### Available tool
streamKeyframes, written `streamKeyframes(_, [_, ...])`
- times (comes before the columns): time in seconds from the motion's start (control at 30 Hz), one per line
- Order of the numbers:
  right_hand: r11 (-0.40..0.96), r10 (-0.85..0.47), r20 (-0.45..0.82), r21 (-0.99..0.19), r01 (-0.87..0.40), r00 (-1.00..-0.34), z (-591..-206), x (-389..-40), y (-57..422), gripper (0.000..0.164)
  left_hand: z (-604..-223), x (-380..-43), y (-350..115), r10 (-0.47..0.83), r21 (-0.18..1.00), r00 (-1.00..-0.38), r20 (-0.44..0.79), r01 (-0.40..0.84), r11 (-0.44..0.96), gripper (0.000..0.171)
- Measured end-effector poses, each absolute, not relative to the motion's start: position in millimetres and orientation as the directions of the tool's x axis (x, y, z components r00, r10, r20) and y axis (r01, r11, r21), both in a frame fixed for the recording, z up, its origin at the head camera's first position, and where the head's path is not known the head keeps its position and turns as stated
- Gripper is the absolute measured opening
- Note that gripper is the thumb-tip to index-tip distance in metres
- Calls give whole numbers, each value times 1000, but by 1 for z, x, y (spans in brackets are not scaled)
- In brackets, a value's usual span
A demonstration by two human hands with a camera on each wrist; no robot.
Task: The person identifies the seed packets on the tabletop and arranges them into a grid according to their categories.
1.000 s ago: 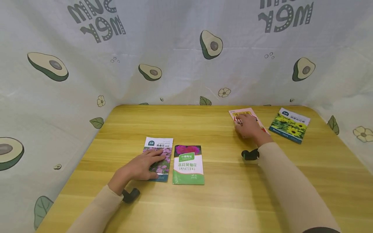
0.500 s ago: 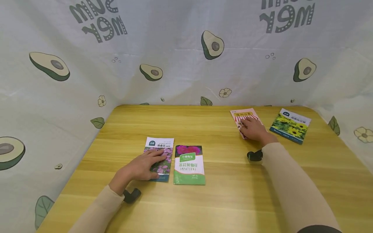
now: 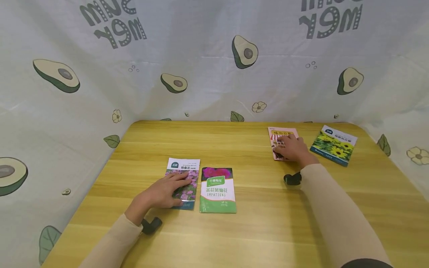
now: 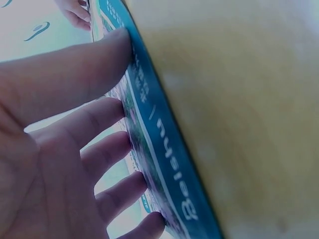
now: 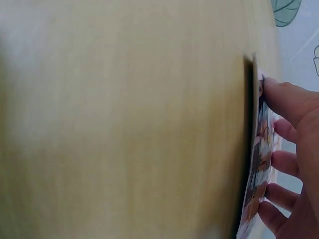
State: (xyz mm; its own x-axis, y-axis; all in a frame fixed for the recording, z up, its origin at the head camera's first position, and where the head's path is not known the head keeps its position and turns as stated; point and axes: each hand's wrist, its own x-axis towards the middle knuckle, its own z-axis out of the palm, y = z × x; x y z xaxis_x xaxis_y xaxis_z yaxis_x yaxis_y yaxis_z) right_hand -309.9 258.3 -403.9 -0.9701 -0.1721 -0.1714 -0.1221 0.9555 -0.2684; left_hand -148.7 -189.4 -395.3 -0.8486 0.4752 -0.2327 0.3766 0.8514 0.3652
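Showing white cloth (image 3: 100, 78) printed with avocados, leaves and flowers down the left side and across the top of the frame; reaching in from the lower left in a beige sleeve (image 3: 112, 238), with a dark wrist piece (image 3: 151, 225) just below the wrist; resting the left hand (image 3: 163, 191) on the purple-flowered packet (image 3: 186, 191), left of centre in the frame, with fingers spread and nearly straight, laid on the printed face rather than wrapped round it; touching the teal lower band with the thumb tip in the left wrist view; at the centre, just beside that packet, lying face up on the wooden table (image 3: 254, 238), a green-and-white packet (image 3: 218, 204) marked IMPATIENS; right of centre and higher in the frame, touching the face of the pink packet (image 3: 279, 134) with the right hand (image 3: 291, 148), fingers parted and loosely bent, thumb tip near the packet's edge in the right wrist view; unclear whether lying wholly flat there; near the right side of the frame, lying aslant and apart from the pink one, a yellow-flowered packet (image 3: 335, 145).
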Motion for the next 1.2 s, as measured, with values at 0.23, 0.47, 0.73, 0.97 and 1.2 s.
streamKeyframes(0.23, [953,-208,-141,-251,-168,-968,-406,-307,260,64,-395,-149,-189,488,357,-843,-225,395,847,70])
streamKeyframes(0.47, [933,-279,-142,-274,-233,-950,-406,-308,266,69,-393,-150,-188,493,342,-841,-221,407,847,69])
streamKeyframes(0.73, [930,-303,-157,-265,-255,-940,-406,-309,272,71,-392,-150,-189,493,345,-840,-226,404,847,70])
streamKeyframes(0.97, [928,-300,-159,-276,-249,-941,-407,-307,272,71,-391,-150,-189,496,350,-838,-229,404,845,70])
streamKeyframes(1.2, [925,-300,-165,-292,-244,-939,-409,-304,271,72,-392,-150,-189,497,355,-837,-229,403,843,70])
